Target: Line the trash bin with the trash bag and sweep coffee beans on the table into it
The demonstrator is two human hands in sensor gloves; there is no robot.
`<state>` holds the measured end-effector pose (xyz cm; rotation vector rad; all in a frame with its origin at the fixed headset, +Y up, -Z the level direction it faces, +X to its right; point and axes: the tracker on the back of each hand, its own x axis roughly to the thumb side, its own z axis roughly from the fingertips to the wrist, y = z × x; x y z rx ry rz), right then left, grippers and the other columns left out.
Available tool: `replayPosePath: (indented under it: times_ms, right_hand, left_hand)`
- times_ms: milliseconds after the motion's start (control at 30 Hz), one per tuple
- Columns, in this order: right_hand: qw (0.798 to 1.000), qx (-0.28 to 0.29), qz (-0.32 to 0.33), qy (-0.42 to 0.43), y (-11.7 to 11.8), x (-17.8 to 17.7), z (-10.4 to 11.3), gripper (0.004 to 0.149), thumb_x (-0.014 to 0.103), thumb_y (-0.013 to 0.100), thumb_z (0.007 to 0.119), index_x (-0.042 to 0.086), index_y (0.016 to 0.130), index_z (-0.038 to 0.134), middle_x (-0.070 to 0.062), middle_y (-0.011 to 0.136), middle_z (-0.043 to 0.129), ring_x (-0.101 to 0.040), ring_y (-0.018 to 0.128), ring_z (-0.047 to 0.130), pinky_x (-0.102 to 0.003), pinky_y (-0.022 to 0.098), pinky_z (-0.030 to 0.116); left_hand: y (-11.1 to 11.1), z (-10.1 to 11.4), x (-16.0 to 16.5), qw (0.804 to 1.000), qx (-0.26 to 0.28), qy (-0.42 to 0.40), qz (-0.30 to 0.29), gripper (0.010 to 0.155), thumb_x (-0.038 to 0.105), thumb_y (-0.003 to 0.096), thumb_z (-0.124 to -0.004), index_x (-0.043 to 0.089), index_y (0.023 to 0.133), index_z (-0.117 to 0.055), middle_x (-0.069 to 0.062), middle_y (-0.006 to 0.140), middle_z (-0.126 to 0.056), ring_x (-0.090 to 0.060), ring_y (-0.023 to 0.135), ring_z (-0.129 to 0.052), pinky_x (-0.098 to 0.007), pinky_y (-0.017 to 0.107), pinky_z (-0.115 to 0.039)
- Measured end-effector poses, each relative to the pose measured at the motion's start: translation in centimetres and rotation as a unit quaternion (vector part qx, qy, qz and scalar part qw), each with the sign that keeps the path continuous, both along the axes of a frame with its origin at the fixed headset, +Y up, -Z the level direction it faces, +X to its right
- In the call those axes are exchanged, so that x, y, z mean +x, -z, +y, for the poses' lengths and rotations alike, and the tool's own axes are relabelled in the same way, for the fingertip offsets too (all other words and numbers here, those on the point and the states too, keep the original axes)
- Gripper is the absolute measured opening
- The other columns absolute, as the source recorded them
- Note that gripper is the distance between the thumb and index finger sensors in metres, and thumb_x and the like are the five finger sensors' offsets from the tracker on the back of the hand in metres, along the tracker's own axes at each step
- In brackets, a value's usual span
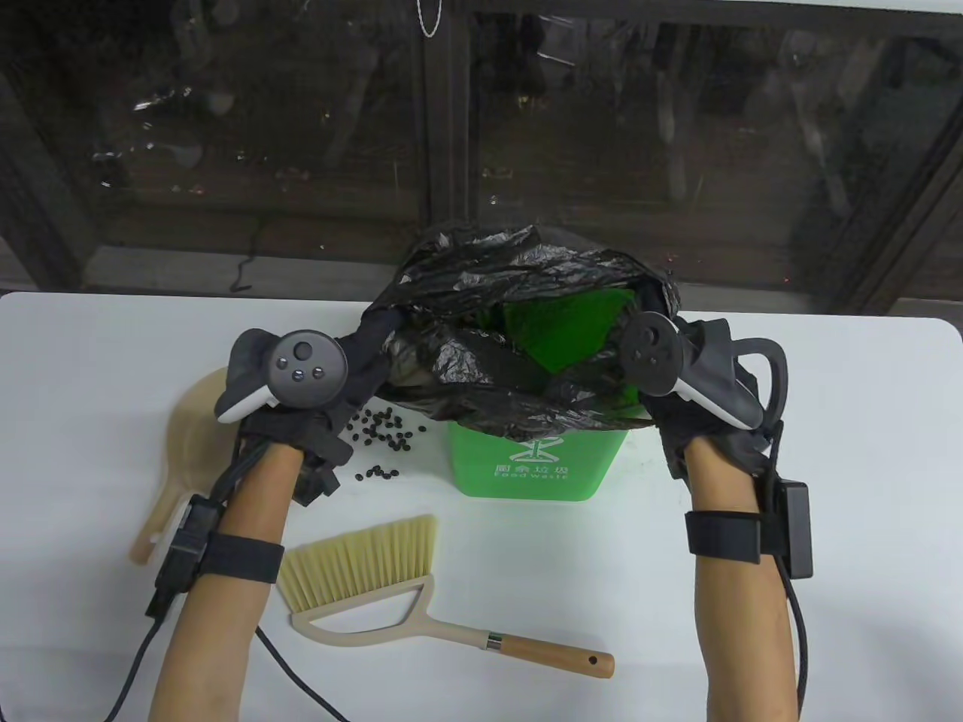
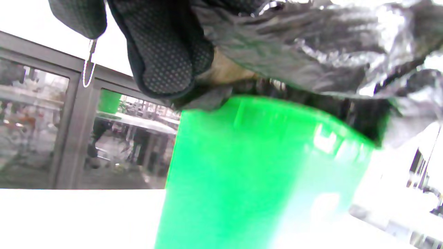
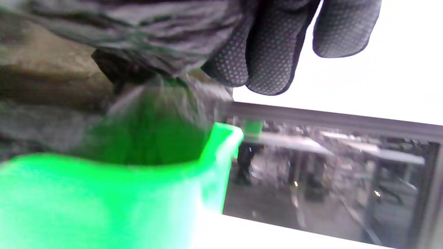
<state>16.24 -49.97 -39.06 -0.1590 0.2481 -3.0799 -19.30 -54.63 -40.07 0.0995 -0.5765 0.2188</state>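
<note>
— Holding what, the two hands?
— The left hand (image 1: 301,391) and right hand (image 1: 681,383) are both gripping the black bag (image 1: 489,301), which is lying over the green bin (image 1: 534,466) on the table (image 1: 827,451). The beans (image 1: 380,436) are sitting just left of the bin.

Front wall of the green trash bin (image 1: 536,470), table view: a white pictogram sits at the top of the printed panel, partly covered by the hanging edge of the black trash bag (image 1: 481,301). Beneath it runs one line of white Chinese characters, too small to read with certainty. Below that runs a line in Latin letters, "Food Waste". In both wrist views the bin's walls show only blurred plain green, with no print legible. No other writing, number or brand can be read on anything else on the bench.
</note>
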Motion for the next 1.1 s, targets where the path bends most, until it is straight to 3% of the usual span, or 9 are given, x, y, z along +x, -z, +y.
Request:
replayPosePath:
  times_ms: [267,400,567,700,833,967,1100]
  right_hand:
    - [0.997,-0.072,-0.034,-0.006,1.0,2.8,-4.7,0.083,0.025,0.048,0.079,0.007,0.102,0.018,0.004,0.069,0.087,-0.027,0.073,0.089,-0.06,0.059,0.069]
    - [0.995,-0.092,-0.042,0.003,1.9,3.7,-6.9,0.085,0.025,0.048,0.08,0.011,0.102,0.016,0.004,0.07,0.087,-0.027,0.074,0.089,-0.06,0.059,0.069]
    - [0.989,-0.137,-0.047,0.028,3.0,4.6,-9.5,0.084,0.024,0.048,0.079,0.016,0.101,0.015,0.003,0.073,0.086,-0.029,0.076,0.087,-0.061,0.059,0.068]
    - [0.989,-0.125,-0.031,0.075,2.9,5.2,-8.9,0.077,0.021,0.048,0.078,0.017,0.103,0.024,-0.002,0.088,0.08,-0.033,0.083,0.082,-0.062,0.06,0.066]
    - [0.985,-0.097,-0.006,0.142,1.8,5.9,-7.2,0.071,0.02,0.048,0.077,0.021,0.104,0.034,-0.015,0.108,0.055,-0.04,0.092,0.068,-0.064,0.061,0.061]
    - [0.976,-0.064,0.017,0.208,0.7,6.9,-5.8,0.064,0.021,0.049,0.077,0.024,0.104,0.044,-0.02,0.114,0.037,-0.045,0.098,0.055,-0.066,0.063,0.057]
    - [0.96,-0.056,0.045,0.271,0.0,8.1,-5.3,0.057,0.024,0.049,0.077,0.028,0.101,0.053,-0.019,0.115,0.029,-0.048,0.101,0.043,-0.068,0.064,0.053]
  left_hand:
    - [-0.3,-4.0,2.2,0.983,0.059,0.172,0.023,0.069,0.019,0.0709,-0.066,0.002,0.117,-0.018,-0.008,0.095,-0.081,-0.031,0.072,-0.097,-0.067,0.072,-0.059]
    - [0.4,-5.6,2.7,0.981,0.058,0.183,0.029,0.071,0.019,0.0708,-0.067,0.003,0.117,-0.016,-0.008,0.095,-0.081,-0.031,0.072,-0.096,-0.067,0.071,-0.059]
    - [1.5,-7.2,2.7,0.981,0.016,0.191,0.026,0.069,0.019,0.0712,-0.065,0.007,0.117,-0.016,-0.01,0.096,-0.079,-0.034,0.075,-0.095,-0.068,0.071,-0.058]
    - [1.1,-6.2,2.1,0.989,0.015,0.149,0.012,0.064,0.018,0.0714,-0.064,0.007,0.12,-0.023,-0.017,0.107,-0.068,-0.04,0.084,-0.089,-0.07,0.071,-0.055]
    - [0.3,-4.9,1.1,0.998,0.022,0.062,-0.002,0.058,0.017,0.072,-0.061,0.009,0.121,-0.032,-0.033,0.119,-0.037,-0.053,0.097,-0.071,-0.074,0.071,-0.048]
    - [-0.6,-3.9,0.5,0.999,0.04,-0.003,-0.022,0.054,0.017,0.0721,-0.059,0.013,0.121,-0.036,-0.036,0.12,-0.028,-0.059,0.102,-0.061,-0.076,0.071,-0.045]
    - [-1.0,-3.4,0.5,0.998,0.052,-0.009,-0.031,0.052,0.016,0.0719,-0.058,0.017,0.12,-0.038,-0.036,0.121,-0.023,-0.063,0.104,-0.051,-0.078,0.071,-0.042]
